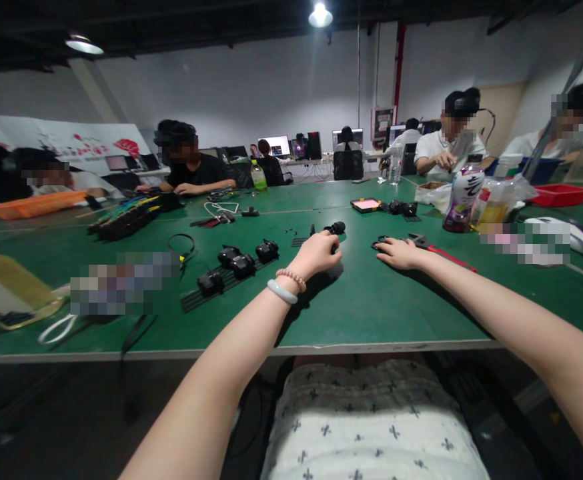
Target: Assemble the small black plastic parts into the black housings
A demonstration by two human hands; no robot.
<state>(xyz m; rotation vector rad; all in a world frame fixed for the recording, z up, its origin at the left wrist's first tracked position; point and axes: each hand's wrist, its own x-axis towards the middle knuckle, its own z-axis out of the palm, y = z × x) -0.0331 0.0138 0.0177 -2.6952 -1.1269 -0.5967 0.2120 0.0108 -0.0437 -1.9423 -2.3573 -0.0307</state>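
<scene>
My left hand (pixel 316 257) is curled round a small black part (pixel 335 229) in the middle of the green table (pixel 351 307); a jade bangle and a bead bracelet sit on that wrist. My right hand (pixel 396 253) rests on the table with fingers bent, its tips touching a small dark piece (pixel 379 241) that I cannot make out. Just right of it lies a red-handled tool (pixel 439 251). To the left of my left hand, three black clips (pixel 241 261) sit on a black ribbed strip (pixel 221 283).
A purple bottle (pixel 461 198), plastic bags and a red tray (pixel 561 195) stand at the right. A yellow-liquid bottle (pixel 6 290) lies at the left edge. Cable bundles (pixel 124 217), a pink-topped box (pixel 366 205) and several seated people ring the far side.
</scene>
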